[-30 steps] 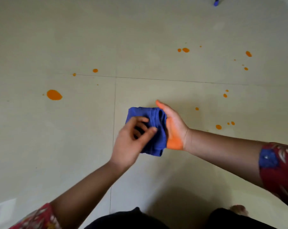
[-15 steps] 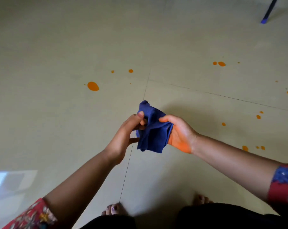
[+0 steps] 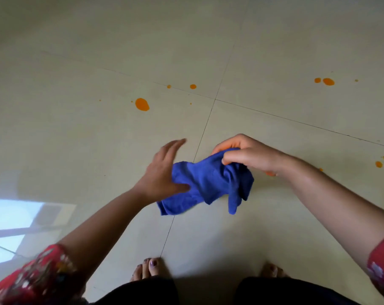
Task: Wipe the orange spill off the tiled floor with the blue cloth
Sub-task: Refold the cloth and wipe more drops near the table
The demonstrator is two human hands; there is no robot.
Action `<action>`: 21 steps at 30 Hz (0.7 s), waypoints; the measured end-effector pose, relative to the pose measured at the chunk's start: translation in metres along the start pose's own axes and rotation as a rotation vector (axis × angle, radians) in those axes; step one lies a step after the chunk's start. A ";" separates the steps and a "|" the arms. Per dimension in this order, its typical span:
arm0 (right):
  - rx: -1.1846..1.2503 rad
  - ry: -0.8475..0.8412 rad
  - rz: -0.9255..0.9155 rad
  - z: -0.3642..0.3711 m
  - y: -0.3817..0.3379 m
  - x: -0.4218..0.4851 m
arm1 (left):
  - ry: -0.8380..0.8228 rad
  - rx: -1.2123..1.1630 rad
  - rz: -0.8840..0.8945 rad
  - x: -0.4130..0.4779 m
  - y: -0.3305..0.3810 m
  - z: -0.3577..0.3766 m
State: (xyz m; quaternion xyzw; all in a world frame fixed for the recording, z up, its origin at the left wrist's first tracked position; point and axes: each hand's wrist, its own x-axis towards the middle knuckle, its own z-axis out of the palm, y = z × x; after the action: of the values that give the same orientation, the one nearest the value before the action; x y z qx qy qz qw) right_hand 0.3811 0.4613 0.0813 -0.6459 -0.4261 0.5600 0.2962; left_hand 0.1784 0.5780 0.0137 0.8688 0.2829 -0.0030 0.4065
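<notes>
You have the soft, crumpled blue cloth at the centre of the frame, held up off the pale, glossy tiled floor between your two hands. It is not yet on the orange spill. The cloth's long axis runs from lower left to upper right. The upper right end is bunched into your right hand, the lower left end trails free, and two loose corners hang down at the lower right.

Your right hand has its fingers and thumb curled around the bunched end, pinching the fabric. This looks like the carrying grip, keeping the cloth gathered. Your left hand is spread and somewhat blurred, fingers straight and pointing to the upper right, with the thumb lying against the cloth's left edge. It grips nothing. I judge it is smoothing or folding the loose end so you get a compact pad to wipe with.

The spill is scattered drops. The largest, an oval blot, lies left of centre above your left hand, well apart from the cloth. Smaller dots sit near the dark grout line, at the upper right and by the right edge. Orange also shows under your right wrist. Your bare feet stand at the bottom edge, so you will need to go down to reach the floor.
</notes>
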 end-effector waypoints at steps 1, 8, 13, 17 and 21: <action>0.029 -0.069 -0.008 -0.004 -0.002 -0.001 | -0.077 -0.041 0.096 0.009 0.007 0.000; 1.465 0.244 0.083 0.006 0.065 -0.005 | -0.173 -0.693 -0.214 0.016 0.039 -0.013; 1.282 0.136 0.190 0.055 0.061 -0.001 | -0.045 -0.790 -0.391 0.010 0.038 -0.003; 0.765 0.460 0.337 0.061 0.058 -0.001 | 0.040 -0.739 -0.469 -0.010 0.035 -0.007; 0.596 0.573 0.198 0.067 0.044 -0.007 | 0.191 -0.806 -0.494 -0.031 0.034 -0.018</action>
State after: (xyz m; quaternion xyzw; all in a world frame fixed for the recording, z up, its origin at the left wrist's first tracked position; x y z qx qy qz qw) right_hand 0.3252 0.4288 0.0333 -0.6994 -0.0819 0.4822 0.5211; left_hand 0.1647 0.5582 0.0575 0.5452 0.4953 0.0903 0.6703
